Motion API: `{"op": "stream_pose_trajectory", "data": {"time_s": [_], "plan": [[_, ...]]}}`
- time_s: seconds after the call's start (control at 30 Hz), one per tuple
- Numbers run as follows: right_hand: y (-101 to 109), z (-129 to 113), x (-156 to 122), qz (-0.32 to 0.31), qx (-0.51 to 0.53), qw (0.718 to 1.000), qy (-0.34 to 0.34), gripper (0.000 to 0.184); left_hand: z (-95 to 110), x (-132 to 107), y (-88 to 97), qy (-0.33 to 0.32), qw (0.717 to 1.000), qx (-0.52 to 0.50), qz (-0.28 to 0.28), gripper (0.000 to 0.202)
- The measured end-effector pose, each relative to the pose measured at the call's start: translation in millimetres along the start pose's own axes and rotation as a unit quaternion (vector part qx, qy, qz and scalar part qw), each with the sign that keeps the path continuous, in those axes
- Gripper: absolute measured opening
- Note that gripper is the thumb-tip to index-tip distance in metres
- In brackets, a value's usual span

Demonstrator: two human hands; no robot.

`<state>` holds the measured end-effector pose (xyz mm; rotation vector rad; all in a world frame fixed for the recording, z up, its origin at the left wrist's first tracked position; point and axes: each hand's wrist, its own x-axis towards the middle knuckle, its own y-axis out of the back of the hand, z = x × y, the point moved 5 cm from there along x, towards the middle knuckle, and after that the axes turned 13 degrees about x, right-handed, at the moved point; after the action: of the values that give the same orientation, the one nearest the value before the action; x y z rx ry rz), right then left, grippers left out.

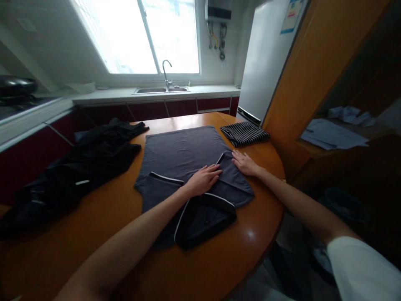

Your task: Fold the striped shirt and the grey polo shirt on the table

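Note:
A dark grey polo shirt [181,156] with white piping lies spread on the round wooden table [103,217], its dark collar toward me. My left hand [203,179] rests flat on the shirt near the collar, fingers stretched out. My right hand [246,163] lies flat on the folded right sleeve, fingers spread, close beside the left hand. Neither hand holds anything.
A heap of black clothes [78,167] lies on the table's left side. A folded striped garment [244,133] sits at the far right edge. Behind are a counter with a sink [163,89], a window and a fridge [266,62]. A wooden shelf unit [332,133] stands to the right.

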<state>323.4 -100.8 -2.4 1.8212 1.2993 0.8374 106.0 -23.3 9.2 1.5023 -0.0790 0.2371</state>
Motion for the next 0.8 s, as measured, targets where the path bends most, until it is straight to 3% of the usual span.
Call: {"op": "stream_pose_trajectory", "data": {"time_s": [0.1, 0.17, 0.27, 0.37, 0.47, 0.63, 0.8], "plan": [[11, 1, -1, 0.067, 0.021, 0.997, -0.014, 0.059, 0, 1, -0.2, 0.000, 1.000, -0.005, 0.004, 0.043], [10, -14, -11, 0.078, 0.033, 0.996, 0.038, 0.058, 0, 1, 0.6, 0.004, 1.000, -0.014, 0.010, 0.042], [-4, -42, -37, -0.003, 0.033, 0.990, 0.139, 0.058, 0, 2, 2.5, 0.024, 0.998, -0.043, 0.025, 0.044], [-14, -52, -63, -0.083, 0.024, 0.983, 0.162, 0.061, -4, 2, 5.9, 0.073, 0.991, -0.097, 0.063, 0.045], [-4, -52, -68, -0.060, 0.022, 0.989, 0.134, 0.059, -15, 2, 9.7, 0.144, 0.968, -0.166, 0.125, 0.043], [15, -61, -25, 0.063, 0.016, 0.995, 0.069, 0.059, -34, 1, 6.0, 0.232, 0.899, -0.308, 0.208, 0.037], [-12, -79, 22, 0.061, -0.008, 0.998, 0.025, 0.063, -49, 0, 7.0, 0.287, 0.762, -0.529, 0.238, 0.032]]}}
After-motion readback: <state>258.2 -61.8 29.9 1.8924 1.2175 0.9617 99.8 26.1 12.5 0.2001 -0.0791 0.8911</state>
